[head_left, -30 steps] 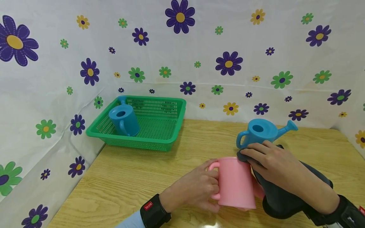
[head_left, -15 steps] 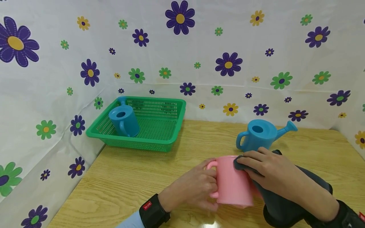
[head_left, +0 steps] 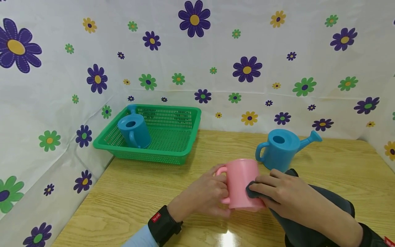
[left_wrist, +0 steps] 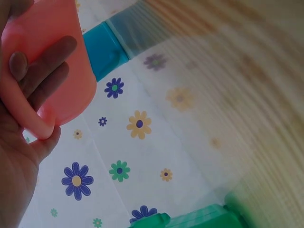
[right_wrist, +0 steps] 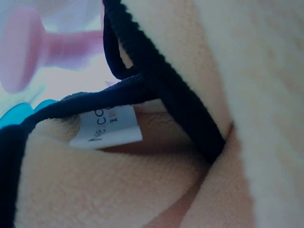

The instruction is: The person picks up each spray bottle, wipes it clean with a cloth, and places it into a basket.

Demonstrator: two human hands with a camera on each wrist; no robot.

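A pink watering can is held above the table, tilted, by my left hand, whose fingers wrap its handle. In the left wrist view the fingers pass through the handle. My right hand pinches a dark grey cloth and presses a fold of it on the can's right side. The rest of the cloth hangs under the right forearm. In the right wrist view its beige inner face, black edging and white label show, with the can's pink spout beyond.
Just behind the right hand stands a blue watering can, spout to the right. A green basket at the back left holds another blue watering can. A flower-patterned sheet backs the wooden table.
The left hand has lifted the pink watering can slightly and brought it left. The right hand has slid the cloth from the can's top rim down its side.
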